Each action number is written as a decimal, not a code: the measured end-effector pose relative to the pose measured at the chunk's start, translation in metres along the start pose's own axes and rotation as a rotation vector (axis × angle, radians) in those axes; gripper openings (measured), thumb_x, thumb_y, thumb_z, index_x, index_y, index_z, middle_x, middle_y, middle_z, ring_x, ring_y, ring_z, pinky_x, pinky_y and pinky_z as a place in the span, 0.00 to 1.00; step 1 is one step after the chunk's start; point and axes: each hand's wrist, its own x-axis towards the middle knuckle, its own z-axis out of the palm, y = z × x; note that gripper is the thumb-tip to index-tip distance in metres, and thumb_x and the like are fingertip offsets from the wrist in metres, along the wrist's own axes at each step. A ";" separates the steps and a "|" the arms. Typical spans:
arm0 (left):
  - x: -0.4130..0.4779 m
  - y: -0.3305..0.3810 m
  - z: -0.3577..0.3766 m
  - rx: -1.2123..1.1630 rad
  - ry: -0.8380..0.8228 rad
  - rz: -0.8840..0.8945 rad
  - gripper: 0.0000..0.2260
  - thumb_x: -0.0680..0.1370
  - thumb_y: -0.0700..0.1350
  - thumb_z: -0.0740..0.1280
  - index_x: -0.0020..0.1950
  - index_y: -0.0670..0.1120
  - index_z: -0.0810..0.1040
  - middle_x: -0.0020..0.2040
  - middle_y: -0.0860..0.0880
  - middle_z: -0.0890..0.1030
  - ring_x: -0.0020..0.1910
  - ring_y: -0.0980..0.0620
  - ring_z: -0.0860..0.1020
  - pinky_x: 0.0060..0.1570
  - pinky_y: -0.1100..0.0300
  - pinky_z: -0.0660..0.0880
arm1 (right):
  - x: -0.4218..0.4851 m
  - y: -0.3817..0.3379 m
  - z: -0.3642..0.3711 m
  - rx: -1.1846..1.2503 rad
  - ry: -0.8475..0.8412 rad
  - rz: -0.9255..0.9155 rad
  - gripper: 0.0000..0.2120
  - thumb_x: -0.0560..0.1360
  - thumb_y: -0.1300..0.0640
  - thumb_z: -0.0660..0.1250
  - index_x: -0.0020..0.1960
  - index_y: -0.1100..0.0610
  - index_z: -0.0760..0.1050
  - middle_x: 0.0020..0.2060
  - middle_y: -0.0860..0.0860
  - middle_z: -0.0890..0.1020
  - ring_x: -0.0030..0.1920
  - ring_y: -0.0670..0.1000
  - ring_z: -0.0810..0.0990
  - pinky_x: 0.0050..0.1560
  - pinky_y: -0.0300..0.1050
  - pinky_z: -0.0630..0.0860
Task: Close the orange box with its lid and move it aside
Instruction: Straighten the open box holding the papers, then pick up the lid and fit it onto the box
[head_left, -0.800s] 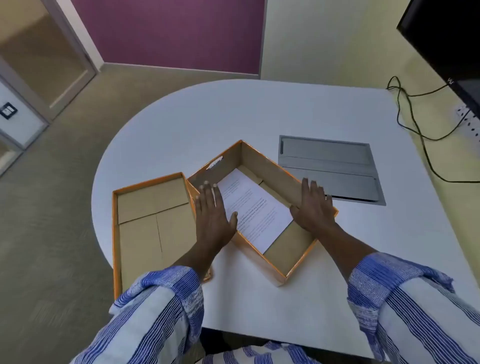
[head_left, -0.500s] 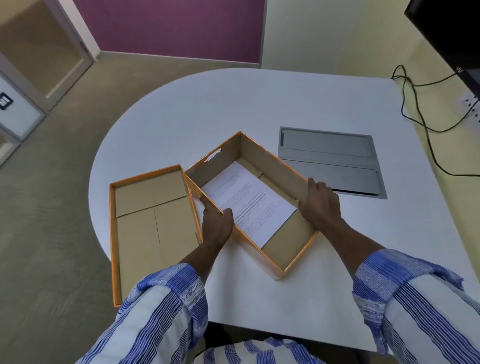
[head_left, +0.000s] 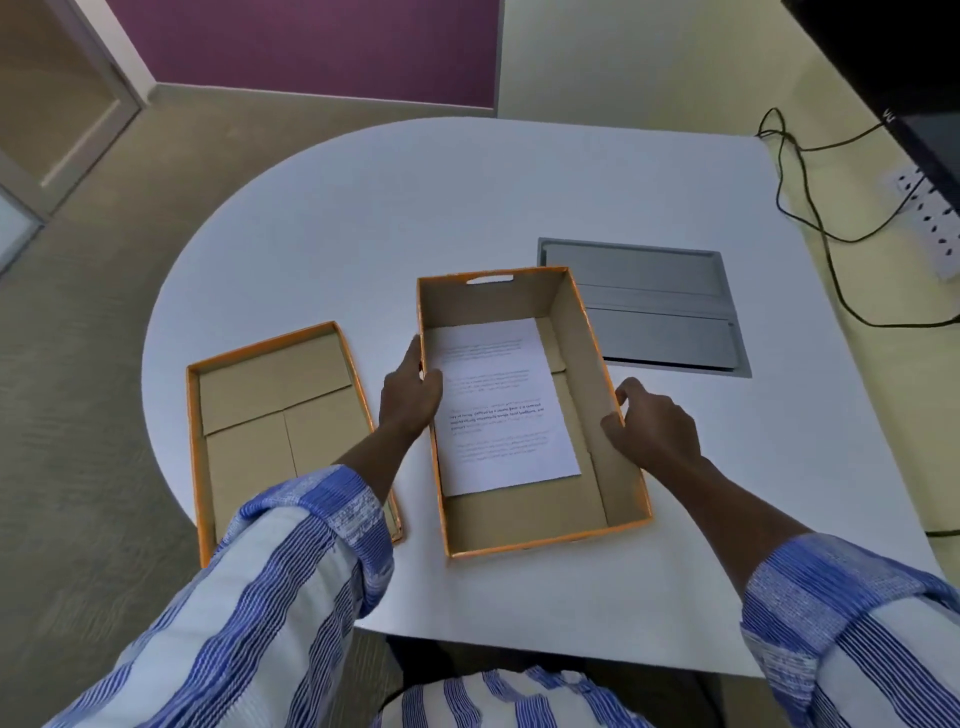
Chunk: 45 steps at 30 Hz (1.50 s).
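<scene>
The orange box (head_left: 530, 405) stands open on the white table (head_left: 363, 218), directly in front of the person, with a printed sheet of paper (head_left: 498, 405) lying flat on its bottom. The lid (head_left: 280, 431) lies upside down just beside the box on the left, and its near end hangs over the table edge. The left hand (head_left: 410, 397) holds the left wall of the box, thumb inside and fingers outside. The right hand (head_left: 652, 426) is curled against the right wall; I cannot tell if it really grips the wall or only rests on it. I think the main risk is the lid: the left sleeve (head_left: 291, 561) lies over its overhanging end, so a careless pull of the arm could drag it off the table. The lid must also be turned over before it fits, and if it comes down crooked it may catch on the thin cardboard walls and bend them. The sheet is loose and could slide or lift if the box is pushed quickly.
</scene>
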 end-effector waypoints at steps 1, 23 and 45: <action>0.003 0.003 0.000 0.002 -0.017 0.012 0.24 0.83 0.45 0.57 0.79 0.57 0.63 0.58 0.51 0.77 0.49 0.50 0.76 0.50 0.57 0.69 | -0.006 0.001 0.001 0.023 0.010 0.014 0.12 0.74 0.52 0.66 0.54 0.57 0.72 0.33 0.51 0.78 0.35 0.56 0.76 0.37 0.44 0.68; 0.027 -0.073 -0.047 0.069 0.066 -0.112 0.27 0.83 0.57 0.60 0.77 0.42 0.67 0.74 0.40 0.70 0.72 0.42 0.71 0.70 0.47 0.69 | -0.006 -0.115 0.037 0.156 0.273 -0.303 0.28 0.77 0.47 0.65 0.72 0.62 0.68 0.66 0.60 0.75 0.66 0.61 0.73 0.64 0.57 0.72; -0.032 -0.216 -0.172 0.262 0.303 -0.682 0.24 0.76 0.34 0.62 0.73 0.36 0.64 0.65 0.34 0.75 0.62 0.34 0.76 0.53 0.46 0.76 | -0.036 -0.274 0.181 -0.003 -0.642 -0.250 0.40 0.78 0.38 0.62 0.78 0.63 0.55 0.78 0.63 0.57 0.72 0.64 0.69 0.66 0.56 0.73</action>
